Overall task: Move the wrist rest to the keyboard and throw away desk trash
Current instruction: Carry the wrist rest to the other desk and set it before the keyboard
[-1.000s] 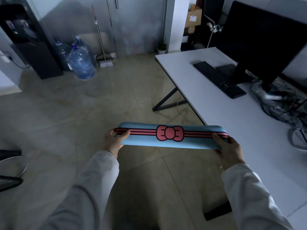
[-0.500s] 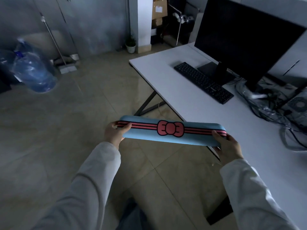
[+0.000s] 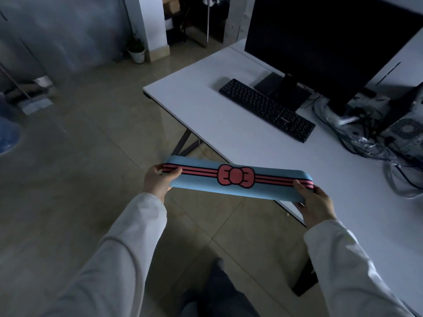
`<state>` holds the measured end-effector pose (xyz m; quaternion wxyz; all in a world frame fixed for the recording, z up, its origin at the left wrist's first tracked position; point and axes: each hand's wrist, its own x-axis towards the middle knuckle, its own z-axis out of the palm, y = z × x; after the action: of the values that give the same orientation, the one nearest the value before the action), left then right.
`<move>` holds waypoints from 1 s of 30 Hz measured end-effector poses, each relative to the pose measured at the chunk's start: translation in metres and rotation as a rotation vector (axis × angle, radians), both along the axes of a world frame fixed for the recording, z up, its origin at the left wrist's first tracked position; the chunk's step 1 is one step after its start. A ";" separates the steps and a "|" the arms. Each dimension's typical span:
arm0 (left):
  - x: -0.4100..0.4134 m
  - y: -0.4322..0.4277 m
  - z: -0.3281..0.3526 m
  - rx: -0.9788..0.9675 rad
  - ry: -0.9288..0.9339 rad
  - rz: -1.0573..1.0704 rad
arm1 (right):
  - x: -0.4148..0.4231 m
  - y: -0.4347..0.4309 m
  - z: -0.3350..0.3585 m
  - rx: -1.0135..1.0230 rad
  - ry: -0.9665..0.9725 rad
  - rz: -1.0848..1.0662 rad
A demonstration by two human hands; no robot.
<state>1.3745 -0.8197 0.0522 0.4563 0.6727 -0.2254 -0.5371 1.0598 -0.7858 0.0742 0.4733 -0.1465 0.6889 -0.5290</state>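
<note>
Two hands hold the blue wrist rest [image 3: 238, 179] up in the air, the left hand [image 3: 158, 183] pinching one end and the right hand [image 3: 317, 205] pinching the other (thumbs on top). Its right end now hangs over the edge of the white desk [image 3: 229, 124], which looks closer than before. Farther back, the black keyboard [image 3: 266, 109] lies in front of the dark monitor [image 3: 325, 40], well apart from the rest.

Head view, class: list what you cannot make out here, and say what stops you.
- Desk trash: none identifiable; the cable tangle is dark.
- Wrist rest ends: covered by left hand and right hand.
- Keyboard legends: too small.
- Monitor: cut off by the top edge.
</note>
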 end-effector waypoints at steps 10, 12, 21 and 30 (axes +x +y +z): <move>-0.027 -0.135 -0.001 -0.014 -0.068 -0.155 | -0.018 -0.097 -0.021 -0.021 -0.075 -0.141; -0.033 -0.161 -0.004 -0.017 -0.070 -0.178 | -0.021 -0.113 -0.025 -0.004 -0.092 -0.155; -0.063 -0.252 -0.026 0.065 -0.201 -0.364 | -0.031 -0.143 -0.048 0.152 -0.089 -0.293; -0.080 -0.344 -0.052 0.112 -0.292 -0.706 | -0.002 -0.160 -0.063 0.333 -0.065 -0.589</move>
<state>1.2944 -1.1639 -0.0002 0.1690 0.6469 -0.4762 -0.5711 1.0580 -0.9463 0.0112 0.3391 0.1551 0.7632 -0.5278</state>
